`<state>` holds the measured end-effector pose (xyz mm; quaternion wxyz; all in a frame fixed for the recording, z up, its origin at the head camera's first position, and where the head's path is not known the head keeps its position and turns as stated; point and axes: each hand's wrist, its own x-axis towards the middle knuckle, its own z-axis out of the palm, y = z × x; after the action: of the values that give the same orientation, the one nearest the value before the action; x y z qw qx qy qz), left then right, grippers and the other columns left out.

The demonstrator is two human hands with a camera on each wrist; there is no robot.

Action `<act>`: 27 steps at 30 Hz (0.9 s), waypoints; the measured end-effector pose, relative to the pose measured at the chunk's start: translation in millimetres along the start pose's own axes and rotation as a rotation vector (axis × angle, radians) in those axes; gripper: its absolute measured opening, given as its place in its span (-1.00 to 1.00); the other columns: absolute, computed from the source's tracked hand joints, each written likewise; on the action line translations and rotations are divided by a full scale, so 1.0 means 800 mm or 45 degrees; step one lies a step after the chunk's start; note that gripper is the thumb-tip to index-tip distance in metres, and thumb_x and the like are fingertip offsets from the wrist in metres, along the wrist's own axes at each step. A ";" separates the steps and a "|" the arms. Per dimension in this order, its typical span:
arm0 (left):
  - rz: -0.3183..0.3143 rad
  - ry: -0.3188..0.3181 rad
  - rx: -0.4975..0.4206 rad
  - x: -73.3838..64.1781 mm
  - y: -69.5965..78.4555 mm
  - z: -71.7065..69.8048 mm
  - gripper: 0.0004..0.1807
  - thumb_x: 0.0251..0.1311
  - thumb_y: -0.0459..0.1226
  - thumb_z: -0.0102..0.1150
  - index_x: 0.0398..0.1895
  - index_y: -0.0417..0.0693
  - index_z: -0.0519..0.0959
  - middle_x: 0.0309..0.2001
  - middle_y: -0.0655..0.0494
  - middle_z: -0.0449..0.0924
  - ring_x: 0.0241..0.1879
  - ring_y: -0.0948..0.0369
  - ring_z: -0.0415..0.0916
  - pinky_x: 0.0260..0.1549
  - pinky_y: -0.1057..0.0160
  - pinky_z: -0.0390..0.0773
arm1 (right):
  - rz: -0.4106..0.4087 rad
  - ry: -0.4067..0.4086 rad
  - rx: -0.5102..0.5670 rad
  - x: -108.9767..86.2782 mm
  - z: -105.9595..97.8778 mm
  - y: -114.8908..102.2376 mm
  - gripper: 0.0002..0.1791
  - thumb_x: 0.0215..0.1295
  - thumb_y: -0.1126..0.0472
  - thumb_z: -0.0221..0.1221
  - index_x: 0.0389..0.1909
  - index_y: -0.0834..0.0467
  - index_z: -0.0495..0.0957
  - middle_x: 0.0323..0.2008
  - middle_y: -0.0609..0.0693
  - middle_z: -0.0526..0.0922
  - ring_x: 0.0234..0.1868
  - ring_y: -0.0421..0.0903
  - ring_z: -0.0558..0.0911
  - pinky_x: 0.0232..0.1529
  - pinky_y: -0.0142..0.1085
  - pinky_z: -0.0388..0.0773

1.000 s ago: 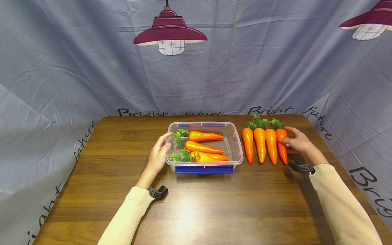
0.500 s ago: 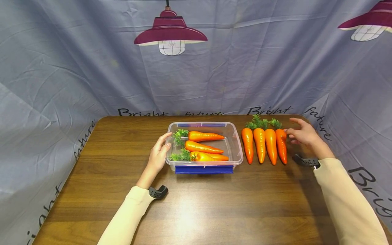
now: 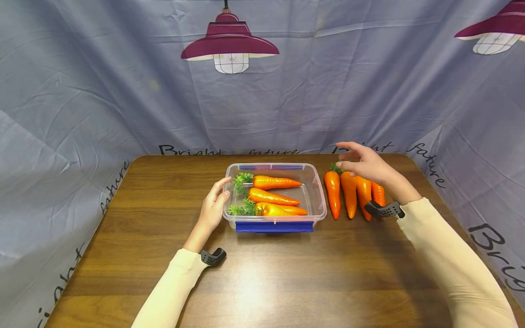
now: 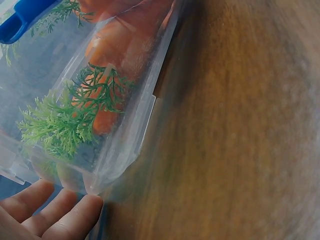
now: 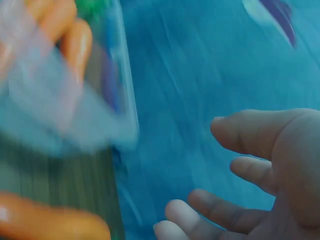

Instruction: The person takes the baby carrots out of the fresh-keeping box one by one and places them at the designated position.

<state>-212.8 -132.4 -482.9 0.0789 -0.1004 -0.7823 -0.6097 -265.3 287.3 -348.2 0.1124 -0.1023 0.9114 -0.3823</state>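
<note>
The clear box (image 3: 311, 191) is touched at its left end by the left hand (image 3: 212, 206), unclenched; the right hand (image 3: 366, 164), released, is held over the carrot row (image 3: 349, 196) right of the box.

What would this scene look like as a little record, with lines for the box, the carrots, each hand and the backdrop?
Box: clear plastic box with a blue front latch, no lid on it
In the box: at least three orange carrots with green tops
Outside: four carrots in a row, right of the box
Left hand: fingers touching the box's left end
Right hand: above the row's leafy ends, holding nothing
Surface: brown wooden table
Backdrop: grey-blue cloth printed with lamps
</note>
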 end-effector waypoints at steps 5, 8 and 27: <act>0.011 0.005 0.003 0.001 -0.001 0.001 -0.53 0.48 -0.38 -0.12 0.41 -0.15 0.40 0.48 -0.19 0.35 0.52 -0.19 0.19 0.49 -0.20 0.18 | -0.165 -0.131 0.004 0.009 0.038 -0.038 -0.34 0.43 0.23 0.19 0.51 0.17 0.25 0.25 0.36 0.55 0.06 0.25 0.66 -0.19 -0.25 0.65; 0.013 0.007 0.002 0.001 -0.001 0.000 -0.53 0.47 -0.38 -0.11 0.41 -0.16 0.40 0.48 -0.19 0.36 0.52 -0.18 0.20 0.49 -0.20 0.19 | -0.234 -0.219 0.021 0.016 0.062 -0.051 -0.36 0.41 0.28 0.20 0.47 0.22 0.29 0.22 0.38 0.57 -0.01 0.26 0.68 -0.21 -0.19 0.65; 0.016 0.007 -0.016 0.001 -0.002 0.001 -0.53 0.47 -0.39 -0.12 0.42 -0.17 0.39 0.48 -0.19 0.35 0.51 -0.16 0.22 0.49 -0.19 0.20 | -0.343 -0.721 0.060 0.034 0.165 -0.069 -0.38 0.38 0.29 0.23 0.41 0.35 0.32 0.00 0.23 0.70 -0.02 -0.08 0.67 0.02 -0.32 0.58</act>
<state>-214.3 -131.8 -484.1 0.0841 -0.1040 -0.7777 -0.6142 -248.5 152.8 -401.6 0.3124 -0.3218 0.8131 -0.3711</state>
